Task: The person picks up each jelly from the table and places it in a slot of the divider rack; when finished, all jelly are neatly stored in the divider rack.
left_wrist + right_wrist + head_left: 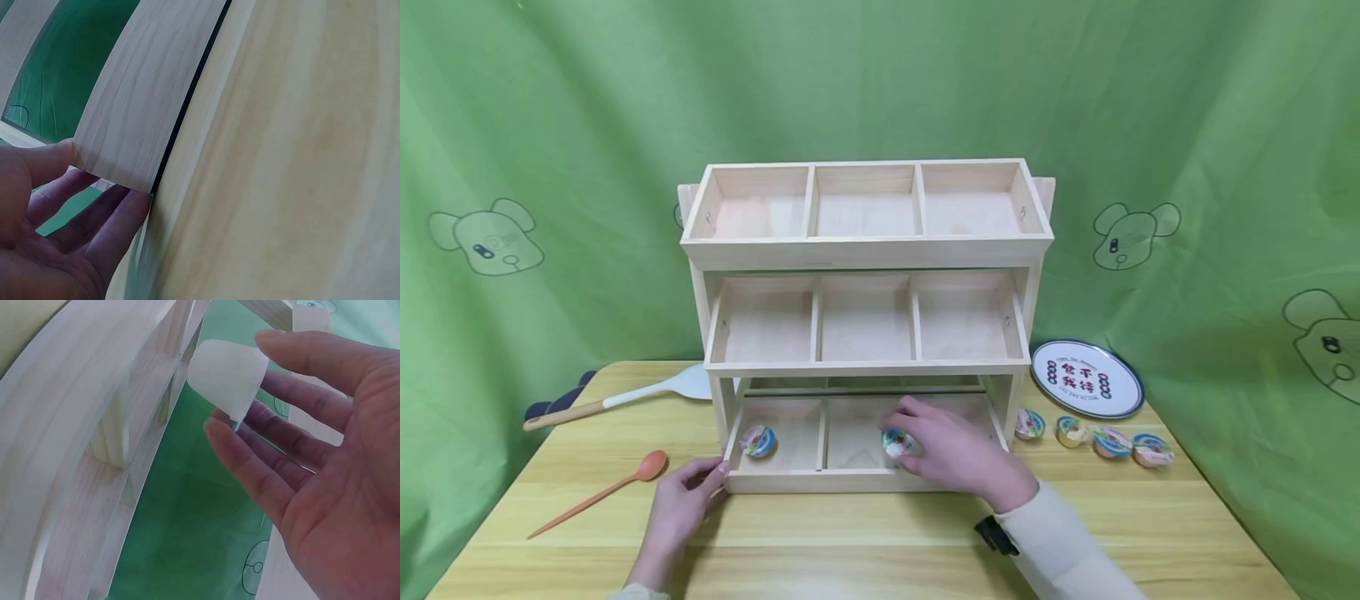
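A three-tier wooden rack (867,368) with divided trays stands in the middle of the table. My right hand (943,446) pinches a small jelly cup (897,442) between thumb and fingers, over the bottom tray right of its middle. In the right wrist view the pale, rounded body of that jelly cup (225,378) shows, held at its lid rim. Another jelly cup (757,441) with a blue-edged lid lies in the bottom tray's left compartment. At that tray's front left corner, my left hand (681,504) grips the wood, thumb and fingertips at the end of its front board (140,94).
Right of the rack, several jelly cups (1111,442) lie in a row before a white, blue-rimmed plate (1086,379). On the left are a white spatula (647,393) with a wooden handle and an orange spoon (597,498). A green curtain (865,75) hangs behind.
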Demonstrator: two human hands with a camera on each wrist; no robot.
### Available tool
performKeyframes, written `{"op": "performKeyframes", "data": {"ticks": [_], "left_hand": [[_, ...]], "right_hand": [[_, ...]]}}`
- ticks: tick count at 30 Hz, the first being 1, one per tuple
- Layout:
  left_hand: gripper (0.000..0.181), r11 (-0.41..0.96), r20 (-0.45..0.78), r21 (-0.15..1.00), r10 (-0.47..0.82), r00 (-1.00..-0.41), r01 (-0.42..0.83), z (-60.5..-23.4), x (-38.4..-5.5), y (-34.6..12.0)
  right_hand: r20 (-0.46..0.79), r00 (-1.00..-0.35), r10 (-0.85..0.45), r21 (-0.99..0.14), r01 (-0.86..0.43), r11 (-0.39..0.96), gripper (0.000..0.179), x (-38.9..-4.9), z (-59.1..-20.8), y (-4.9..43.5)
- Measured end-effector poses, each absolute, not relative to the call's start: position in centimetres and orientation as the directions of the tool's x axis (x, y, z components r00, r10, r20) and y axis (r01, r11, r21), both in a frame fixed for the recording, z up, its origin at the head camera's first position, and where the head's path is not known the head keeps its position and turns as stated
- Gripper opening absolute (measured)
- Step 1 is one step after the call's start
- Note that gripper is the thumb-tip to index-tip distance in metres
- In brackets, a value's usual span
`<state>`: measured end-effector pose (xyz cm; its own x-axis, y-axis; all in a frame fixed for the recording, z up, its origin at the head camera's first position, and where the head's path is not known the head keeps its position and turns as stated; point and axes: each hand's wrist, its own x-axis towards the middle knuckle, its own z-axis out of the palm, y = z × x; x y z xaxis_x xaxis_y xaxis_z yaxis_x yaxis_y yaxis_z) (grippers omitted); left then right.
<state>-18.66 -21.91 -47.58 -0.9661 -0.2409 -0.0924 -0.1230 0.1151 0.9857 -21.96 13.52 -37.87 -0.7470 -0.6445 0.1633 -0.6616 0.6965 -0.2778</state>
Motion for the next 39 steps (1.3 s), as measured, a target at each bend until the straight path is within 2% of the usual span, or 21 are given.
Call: {"op": "performKeyframes", "data": {"ticks": [24, 33, 39], "left_hand": [[0.029, 0.135, -0.086, 0.983, -0.236, -0.968, -0.120, -47.5, -18.7, -21.9], [0.029, 0.126, -0.092, 0.984, -0.234, -0.968, -0.125, -47.4, -18.7, -21.9], [0.029, 0.131, -0.092, 0.983, -0.236, -0.967, -0.126, -47.5, -18.8, -21.9]], "right_hand": [[0.138, -0.713, -0.688, -0.348, -0.685, 0.640, 0.040, -23.3, -38.2, 9.8], [0.145, -0.688, -0.711, -0.315, -0.713, 0.626, 0.039, -24.0, -38.5, 7.8], [0.124, -0.687, -0.716, -0.332, -0.709, 0.622, 0.041, -24.1, -38.3, 6.4]]}}
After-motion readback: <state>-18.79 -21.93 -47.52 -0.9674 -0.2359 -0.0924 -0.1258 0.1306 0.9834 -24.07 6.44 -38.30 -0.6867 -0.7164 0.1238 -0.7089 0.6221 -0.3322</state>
